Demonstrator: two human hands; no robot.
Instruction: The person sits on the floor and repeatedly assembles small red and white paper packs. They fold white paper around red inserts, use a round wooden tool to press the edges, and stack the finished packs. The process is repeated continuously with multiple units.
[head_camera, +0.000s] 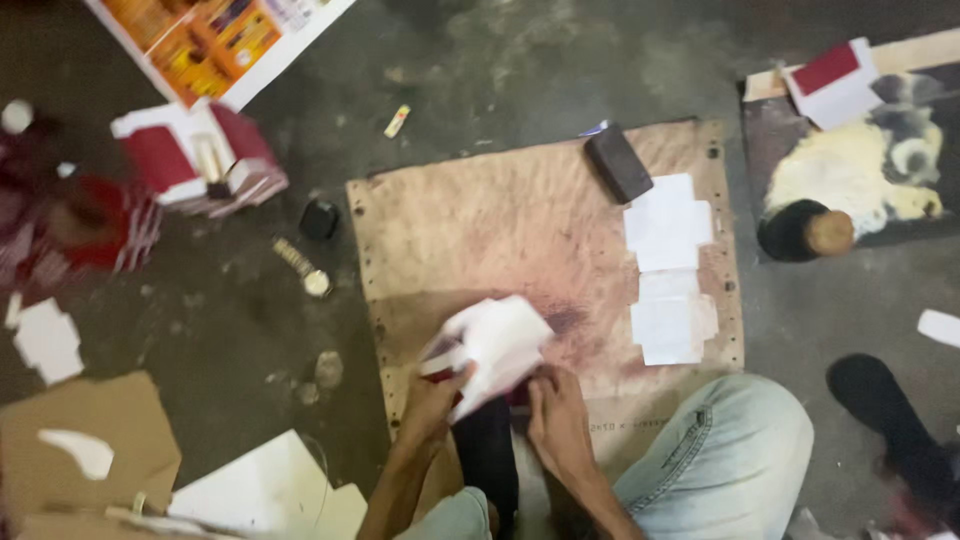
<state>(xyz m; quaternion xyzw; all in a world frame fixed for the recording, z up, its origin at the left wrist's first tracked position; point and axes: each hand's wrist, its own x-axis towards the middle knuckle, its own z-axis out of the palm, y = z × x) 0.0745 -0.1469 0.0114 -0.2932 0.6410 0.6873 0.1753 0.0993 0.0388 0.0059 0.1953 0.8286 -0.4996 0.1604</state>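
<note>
both hands (495, 405) – clamped on white folded box (497, 345) | over brown board (500, 220)

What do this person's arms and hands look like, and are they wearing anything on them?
Both forearms are bare, with no sleeves in view. The left hand and right hand wear no gloves, and no ring, watch or bracelet can be made out, though the picture is somewhat blurred. The only clothing visible is light blue jeans with stitched seams.
</note>
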